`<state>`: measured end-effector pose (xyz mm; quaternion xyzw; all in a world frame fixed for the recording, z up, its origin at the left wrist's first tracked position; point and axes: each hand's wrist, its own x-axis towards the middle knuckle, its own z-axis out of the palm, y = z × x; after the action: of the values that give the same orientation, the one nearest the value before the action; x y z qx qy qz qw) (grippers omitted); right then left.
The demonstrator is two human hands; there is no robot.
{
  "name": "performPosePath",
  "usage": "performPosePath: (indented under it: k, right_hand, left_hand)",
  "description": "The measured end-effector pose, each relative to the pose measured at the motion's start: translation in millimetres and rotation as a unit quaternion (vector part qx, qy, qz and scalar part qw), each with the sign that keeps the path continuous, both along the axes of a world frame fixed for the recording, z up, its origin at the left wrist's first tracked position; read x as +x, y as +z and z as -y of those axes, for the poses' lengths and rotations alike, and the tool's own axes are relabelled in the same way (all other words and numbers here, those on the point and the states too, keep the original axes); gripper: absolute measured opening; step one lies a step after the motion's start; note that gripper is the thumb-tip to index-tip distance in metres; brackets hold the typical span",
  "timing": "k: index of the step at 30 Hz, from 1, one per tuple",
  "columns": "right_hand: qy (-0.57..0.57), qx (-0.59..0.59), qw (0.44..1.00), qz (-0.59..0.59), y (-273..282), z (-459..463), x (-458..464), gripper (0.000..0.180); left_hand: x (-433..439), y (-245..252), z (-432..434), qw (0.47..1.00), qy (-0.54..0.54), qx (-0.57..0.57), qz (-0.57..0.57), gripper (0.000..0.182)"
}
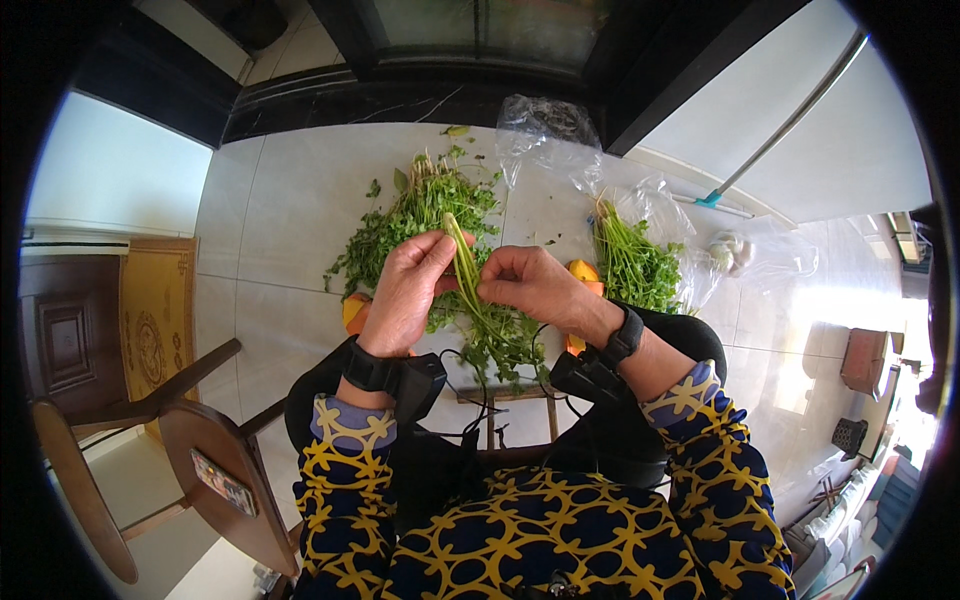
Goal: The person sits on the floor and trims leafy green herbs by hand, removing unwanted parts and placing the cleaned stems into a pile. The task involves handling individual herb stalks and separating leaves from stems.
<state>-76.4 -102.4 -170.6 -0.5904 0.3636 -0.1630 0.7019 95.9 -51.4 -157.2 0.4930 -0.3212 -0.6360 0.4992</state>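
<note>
My left hand (405,296) holds a stalk of leafy green herb (468,281), probably coriander, pinched near its pale root end between thumb and fingers. The stems slant down to the right, with the leaves hanging above my lap. Thumb and forefinger of my right hand (536,285) are pinched together against the stems partway down. Beyond my hands, a large heap of the same herb (442,191) lies on the tiled floor, roots pointing away from me. A smaller bunch (634,259) lies to the right, beside my knee.
A clear plastic bag (551,142) lies by the dark door sill. Another bag (739,251) holds pale round items, perhaps garlic. A long-handled tool (787,120) leans on the right wall. To the left stands a wooden chair (225,450) with a phone-like object (223,481) on it.
</note>
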Motion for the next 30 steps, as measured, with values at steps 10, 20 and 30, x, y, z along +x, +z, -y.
performPosePath:
  k: [10,20,30]
  right_hand:
    - [0.009,0.06,0.998,0.032,3,3,-3,0.011]
    - [-0.026,0.052,0.998,-0.032,10,8,-6,0.028]
    - [-0.034,0.084,0.996,-0.001,13,10,-9,0.037]
  left_hand:
    - [4,-5,2,0.999,0.04,0.002,0.02,0.023]
    - [17,-2,5,0.994,0.104,-0.003,0.037,0.02]
    - [31,0,6,0.975,0.214,-0.02,-0.052,0.019]
